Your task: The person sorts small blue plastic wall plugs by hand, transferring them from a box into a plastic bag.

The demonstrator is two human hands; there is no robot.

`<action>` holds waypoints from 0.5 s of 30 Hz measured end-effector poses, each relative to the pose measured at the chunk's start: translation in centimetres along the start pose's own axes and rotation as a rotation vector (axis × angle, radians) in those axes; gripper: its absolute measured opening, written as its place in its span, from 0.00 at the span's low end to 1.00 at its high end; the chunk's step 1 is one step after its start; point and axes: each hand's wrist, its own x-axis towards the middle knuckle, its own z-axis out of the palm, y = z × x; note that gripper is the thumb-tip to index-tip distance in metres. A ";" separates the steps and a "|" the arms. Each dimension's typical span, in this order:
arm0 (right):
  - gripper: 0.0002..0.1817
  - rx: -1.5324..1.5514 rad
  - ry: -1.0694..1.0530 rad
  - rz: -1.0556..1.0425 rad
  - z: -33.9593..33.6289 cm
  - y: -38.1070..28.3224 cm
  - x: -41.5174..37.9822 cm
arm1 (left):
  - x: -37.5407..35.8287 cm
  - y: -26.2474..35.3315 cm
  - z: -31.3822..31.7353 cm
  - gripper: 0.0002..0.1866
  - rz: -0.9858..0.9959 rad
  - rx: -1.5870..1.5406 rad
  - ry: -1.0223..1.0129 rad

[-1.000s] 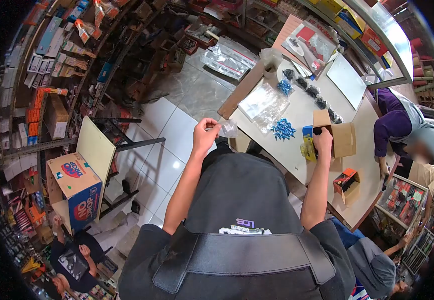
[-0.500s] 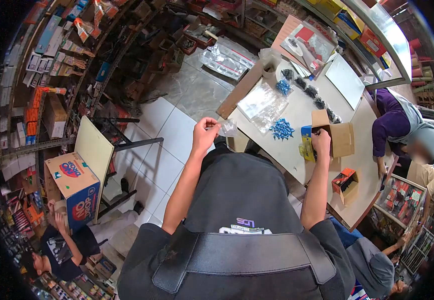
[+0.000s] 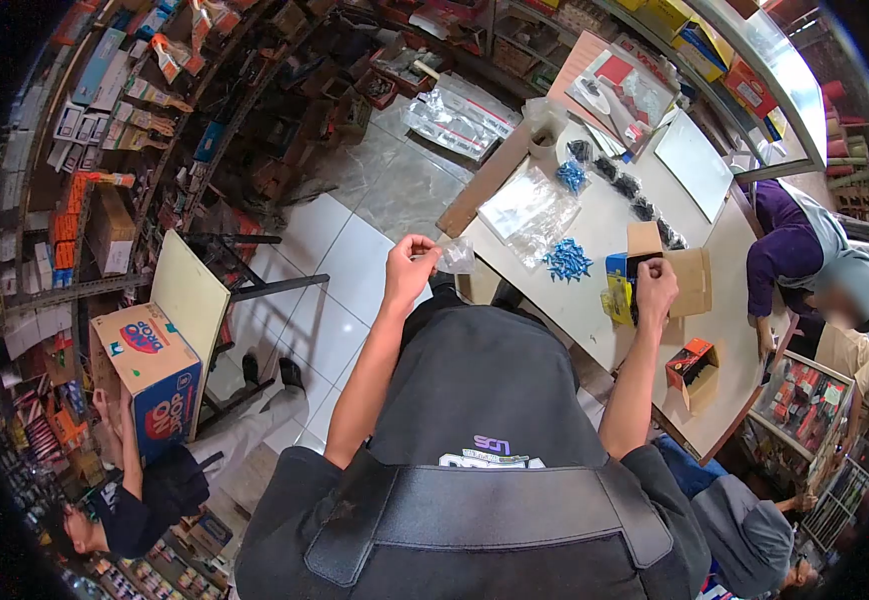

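My left hand (image 3: 412,270) pinches a small clear plastic bag (image 3: 458,256) just off the table's near edge. My right hand (image 3: 658,288) is over an open cardboard box (image 3: 693,280) with a blue and yellow side; its fingers are pressed together, and whatever they hold cannot be made out. Left of that box lies a loose pile of small blue pointed pieces (image 3: 566,260). Beyond the pile are flat clear plastic bags (image 3: 529,205) and a bunch of blue pieces (image 3: 571,177). A smaller open orange and black box (image 3: 693,374) stands nearer me.
Several dark bundles (image 3: 627,184) line the white table (image 3: 595,315). A person in purple sleeves (image 3: 785,240) leans at its right side. To the left, another person handles a large carton (image 3: 160,385) beside packed shelves. A person in grey (image 3: 740,530) is at lower right.
My right hand has risen slightly out of the box and moved a little right. My left hand stays with the bag. The person by the carton has shifted.
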 end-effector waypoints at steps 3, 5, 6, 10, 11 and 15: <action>0.05 0.209 0.170 -0.065 -0.2 -1.6 -0.9 | 0.1 -0.2 -0.1 0.07 0.000 0.008 -0.005; 0.04 0.564 0.139 -0.109 0.7 -1.9 -0.9 | 0.1 -0.2 0.1 0.07 0.005 0.000 -0.008; 0.04 0.659 0.079 -0.141 1.3 -2.3 -1.3 | 0.2 -0.2 0.2 0.07 0.005 0.002 -0.013; 0.05 0.455 -0.263 -0.179 3.9 -4.1 -3.4 | 0.4 -0.2 0.2 0.07 0.001 0.011 -0.040; 0.06 0.402 -0.338 -0.187 4.9 -3.8 -3.7 | 0.3 -0.3 0.1 0.08 -0.014 0.004 -0.053; 0.09 0.191 -0.458 -0.217 7.1 -3.7 -4.4 | 0.3 -0.6 -0.2 0.08 0.012 -0.002 -0.059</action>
